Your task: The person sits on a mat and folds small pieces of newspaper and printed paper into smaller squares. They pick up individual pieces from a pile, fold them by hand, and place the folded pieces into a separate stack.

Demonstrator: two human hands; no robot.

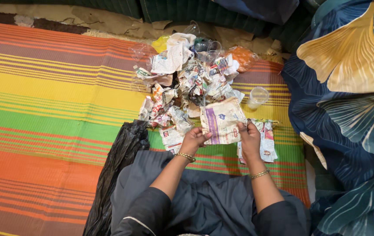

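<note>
Nearest the camera, dark grey cloth covers the person's lap [204,205], and both forearms reach forward from dark sleeves, each wrist ringed by a thin gold bangle. A crumpled black plastic bag [117,175] lies against the lap's left side, its upper end touching the near edge of the paper heap.

The left hand [194,139] is closed, thumb and curled fingers pinching the lower left edge of a creased sheet of printed newspaper with a purple band [222,120]. The right hand [249,139] grips the same sheet at its lower right edge, fingers folded over the paper. The sheet is held flat between the two hands, just above the mat, its far edge meeting the heap. Under the right hand lies another flattened printed newspaper sheet [266,142].

Beyond the hands sits a loose heap of crumpled newspaper scraps [182,85], mixed with clear plastic cups and wrappers at its far side. A single clear plastic cup [257,97] stands just right of the heap, apart from it. An orange plastic wrapper [243,56] lies at the heap's far right.

All rests on a striped woven mat in orange, yellow and green [47,109]. Its whole left half is open; on the right, a blue and gold patterned cloth [349,96] crowds the mat's edge. At the far edge lies rough bare ground [108,22].
</note>
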